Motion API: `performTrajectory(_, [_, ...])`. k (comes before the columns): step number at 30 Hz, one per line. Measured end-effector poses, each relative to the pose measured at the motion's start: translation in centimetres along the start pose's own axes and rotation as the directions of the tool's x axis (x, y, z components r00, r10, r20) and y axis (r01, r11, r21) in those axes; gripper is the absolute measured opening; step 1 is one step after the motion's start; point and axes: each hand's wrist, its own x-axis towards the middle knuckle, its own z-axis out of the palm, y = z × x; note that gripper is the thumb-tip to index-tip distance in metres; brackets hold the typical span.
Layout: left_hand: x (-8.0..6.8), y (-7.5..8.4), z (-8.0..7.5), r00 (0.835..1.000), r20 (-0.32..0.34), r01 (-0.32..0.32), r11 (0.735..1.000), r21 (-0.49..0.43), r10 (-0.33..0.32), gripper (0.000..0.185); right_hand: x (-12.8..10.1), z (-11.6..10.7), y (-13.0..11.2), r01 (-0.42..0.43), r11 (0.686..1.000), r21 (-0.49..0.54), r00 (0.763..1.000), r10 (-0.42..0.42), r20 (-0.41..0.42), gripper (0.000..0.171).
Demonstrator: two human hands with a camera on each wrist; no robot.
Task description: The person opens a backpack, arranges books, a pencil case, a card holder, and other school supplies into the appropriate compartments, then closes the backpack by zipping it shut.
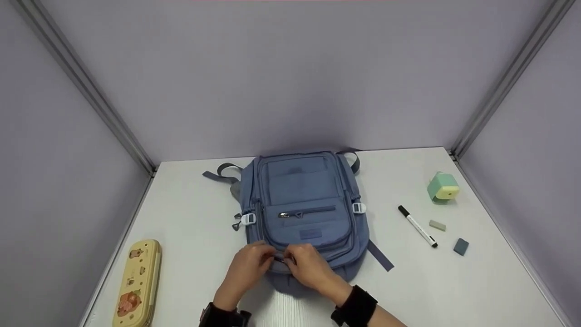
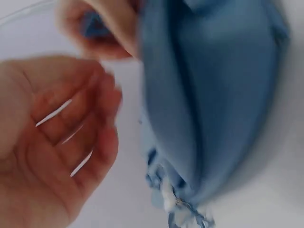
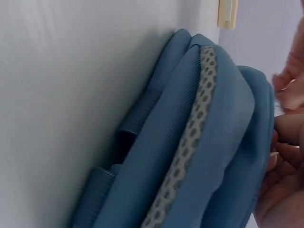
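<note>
Blue backpack (image 3: 221,126), grey mesh strip (image 3: 194,126) along its side, its edge pinched by the right hand (image 3: 284,185); left hand (image 3: 293,85) near

Left grip (image 1: 248,265) beside right grip (image 1: 311,267)

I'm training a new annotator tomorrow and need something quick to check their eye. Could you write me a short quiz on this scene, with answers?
1. Multiple choice: What is the main colour of the long case lying to the person's left of the backpack?
a) green
b) yellow
c) black

2. Count: In the head view, how many white buckles show on the backpack?

3. True or false: The right hand is touching the black-capped marker.

Key:
1. b
2. Two, one on each side.
3. False; it is at the end of the backpack nearest the person.
</note>
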Motion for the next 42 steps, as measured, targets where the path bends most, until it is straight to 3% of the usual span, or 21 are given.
performTrajectory(2, [0.0,-0.5,0.6,0.999,-0.04,-0.034,0.996,0.085,0.037,0.016,-0.1,-0.1,-0.3,0.003,1.0,0.001,1.0,-0.003,0.013,0.008])
performTrajectory(7, [0.1,-1.0,2.0,0.987,-0.048,-0.149,0.984,0.095,0.154,0.012,-0.3,0.0,-0.6,0.057,0.998,-0.009,0.998,-0.057,-0.02,0.01])
performTrajectory(13, [0.4,-1.3,2.7,0.977,-0.046,-0.198,0.962,0.19,0.21,0.012,-0.5,0.0,-0.3,0.099,0.994,-0.035,0.993,-0.101,-0.059,0.008])
performTrajectory(25, [0.6,-2.0,3.0,0.971,-0.037,-0.219,0.936,0.275,0.237,0.007,-2.2,-2.1,1.1,0.069,0.991,-0.114,0.996,-0.074,-0.044,0.011])
performTrajectory(33, [0.6,-1.9,3.0,0.975,-0.042,-0.201,0.946,0.255,0.219,0.006,-3.3,-3.7,2.6,0.044,0.992,-0.117,0.996,-0.053,-0.076,0.011])
performTrajectory(42, [0.6,-1.8,2.8,0.985,0.007,-0.167,0.955,0.246,0.17,0.005,-4.8,-5.7,4.4,0.018,0.994,-0.108,0.997,-0.027,-0.077,0.012])
